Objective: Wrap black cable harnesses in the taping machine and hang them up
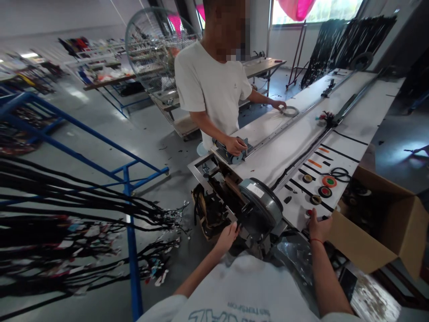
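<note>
Tape rolls (323, 185) lie on the table (288, 143), right of the motor (259, 205); box (378, 223) beside.

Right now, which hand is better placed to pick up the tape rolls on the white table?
Right. The right hand rests on the table edge just below the tape rolls; the left hand is across the round motor housing, on the machine's dark frame.

A white counter (295, 134) carries black cable runs (298, 158), orange strips (315, 163) and tape rolls in black, orange-and-green (329, 181) and red-centred black (325, 191). A grey metal wheel (261, 208) sits at its near end. Beside it stand a brown cardboard box (385, 232) and a blue steel rack (129, 188) draped with black harnesses (67, 214). A co-worker's T-shirt (211, 89) is white; pink fabric (295, 8) hangs at the window.
</note>
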A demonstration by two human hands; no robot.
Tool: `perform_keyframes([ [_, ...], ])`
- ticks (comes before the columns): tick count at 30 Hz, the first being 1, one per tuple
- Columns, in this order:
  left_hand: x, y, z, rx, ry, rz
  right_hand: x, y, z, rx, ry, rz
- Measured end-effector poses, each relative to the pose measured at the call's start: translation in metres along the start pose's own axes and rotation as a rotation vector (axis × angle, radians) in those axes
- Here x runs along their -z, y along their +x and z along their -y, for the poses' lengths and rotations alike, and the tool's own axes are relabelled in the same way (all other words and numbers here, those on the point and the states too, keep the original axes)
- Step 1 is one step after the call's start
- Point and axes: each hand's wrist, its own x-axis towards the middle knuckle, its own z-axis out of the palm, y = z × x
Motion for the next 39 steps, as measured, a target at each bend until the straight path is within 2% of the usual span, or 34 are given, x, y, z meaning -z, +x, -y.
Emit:
perform_keyframes([
  [4,0.003,0.003,-0.001,-0.017,-0.013,0.010,0.000,-0.001,0.002,-0.035,-0.014,-0.041],
  [10,0.003,0.000,-0.005,-0.004,-0.003,0.002,-0.002,0.002,-0.002,0.003,0.001,-0.047],
  [19,0.006,-0.003,-0.011,-0.077,0.084,0.014,-0.005,0.003,-0.006,0.032,-0.011,-0.071],
  [24,0.007,-0.004,-0.014,-0.071,0.125,0.006,-0.005,0.002,-0.004,0.037,-0.003,-0.072],
  [33,0.006,-0.005,-0.013,-0.047,0.062,0.002,-0.001,-0.001,0.003,0.008,-0.030,-0.049],
  [39,0.006,-0.005,-0.012,-0.052,0.067,0.001,-0.003,0.001,-0.001,0.000,-0.016,-0.063],
])
